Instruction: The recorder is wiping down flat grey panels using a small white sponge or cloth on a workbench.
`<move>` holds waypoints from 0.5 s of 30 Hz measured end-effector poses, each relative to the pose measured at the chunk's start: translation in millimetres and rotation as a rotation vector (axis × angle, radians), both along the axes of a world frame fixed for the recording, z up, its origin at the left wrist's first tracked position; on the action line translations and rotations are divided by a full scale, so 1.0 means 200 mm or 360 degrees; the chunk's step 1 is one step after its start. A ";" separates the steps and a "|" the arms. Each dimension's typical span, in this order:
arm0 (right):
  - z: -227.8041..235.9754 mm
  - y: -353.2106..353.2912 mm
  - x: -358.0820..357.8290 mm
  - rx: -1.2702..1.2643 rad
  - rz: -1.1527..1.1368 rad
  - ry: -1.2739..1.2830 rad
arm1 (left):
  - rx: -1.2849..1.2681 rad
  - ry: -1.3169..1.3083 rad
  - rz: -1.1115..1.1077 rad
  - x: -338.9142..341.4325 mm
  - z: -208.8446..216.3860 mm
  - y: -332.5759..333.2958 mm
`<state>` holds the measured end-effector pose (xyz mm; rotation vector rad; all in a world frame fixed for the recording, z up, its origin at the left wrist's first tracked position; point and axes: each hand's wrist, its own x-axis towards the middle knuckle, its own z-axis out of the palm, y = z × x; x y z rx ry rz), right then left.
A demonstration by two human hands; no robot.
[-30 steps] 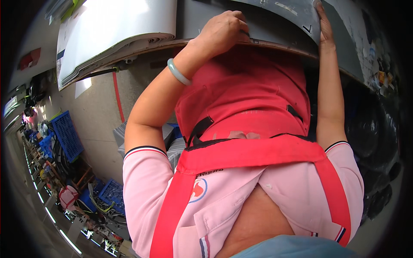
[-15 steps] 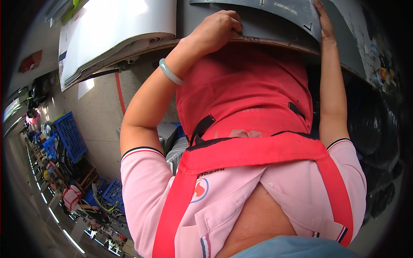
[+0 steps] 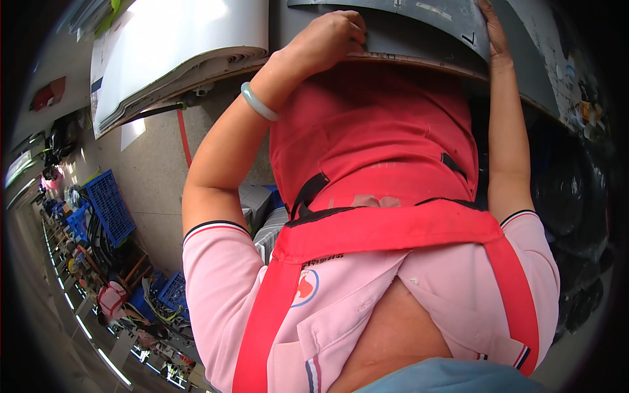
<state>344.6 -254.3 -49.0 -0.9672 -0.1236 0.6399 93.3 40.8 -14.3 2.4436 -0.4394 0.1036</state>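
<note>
My left hand (image 3: 331, 40), with a pale bracelet on its wrist, is at the near edge of the worktable (image 3: 419, 63). Its fingers are curled closed, and whatever they may hold is hidden. Farther right, my right hand (image 3: 495, 36) grips the right edge of a grey sheet (image 3: 439, 18). The sheet bears a dark angled mark near that hand, and its near edge bows across the dark grey surface (image 3: 386, 36). Part of the sheet runs out of view at the top.
A thick stack of large white sheets (image 3: 180, 46) lies on the table at the left, its near edge curled. Blue crates (image 3: 109, 206) stand on the floor to the left, near another person (image 3: 113, 301). Black plastic bags (image 3: 563, 196) lie at the right.
My left hand has moved slightly up and left, its fingers still curled. My right hand stays on the grey sheet's edge with hardly any movement.
</note>
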 end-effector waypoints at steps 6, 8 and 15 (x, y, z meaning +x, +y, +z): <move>0.02 0.01 -0.02 -0.0025 0.0034 -0.0078 | 0.0391 -0.0279 -0.0112 -0.04 -0.01 -0.04; 0.00 -0.01 0.01 -0.0047 0.0019 -0.0098 | 0.0455 -0.0276 -0.0059 -0.04 -0.02 -0.08; -0.04 -0.02 0.03 -0.0088 -0.0071 -0.0069 | 0.0558 -0.0275 0.0185 -0.13 -0.02 -0.08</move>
